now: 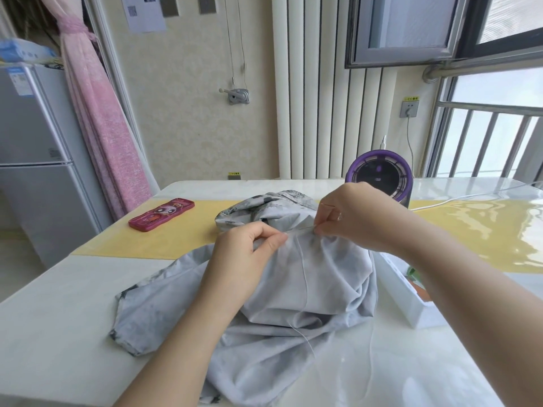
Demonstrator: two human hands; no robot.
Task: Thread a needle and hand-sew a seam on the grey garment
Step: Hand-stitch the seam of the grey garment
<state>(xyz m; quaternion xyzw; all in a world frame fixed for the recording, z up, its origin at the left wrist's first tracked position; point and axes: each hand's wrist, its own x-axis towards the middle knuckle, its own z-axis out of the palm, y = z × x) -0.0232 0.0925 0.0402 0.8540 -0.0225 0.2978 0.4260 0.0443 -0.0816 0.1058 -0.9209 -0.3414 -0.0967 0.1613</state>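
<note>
On one table [58,318] — left hand [244,251] pinches one grey garment [317,289], right hand [352,218] one needle [305,227].

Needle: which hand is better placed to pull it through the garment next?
Likely right. The right hand pinches the needle at the fold; the left hand grips the grey garment beside it.

No wording can be read for certain. A paper sheet [147,16] on the wall carries a QR code [132,10]. The yellow sticker [410,98] above the wall socket [409,109], the fridge label [20,79] and the purple fan's display [377,179] are too small and blurred.
</note>
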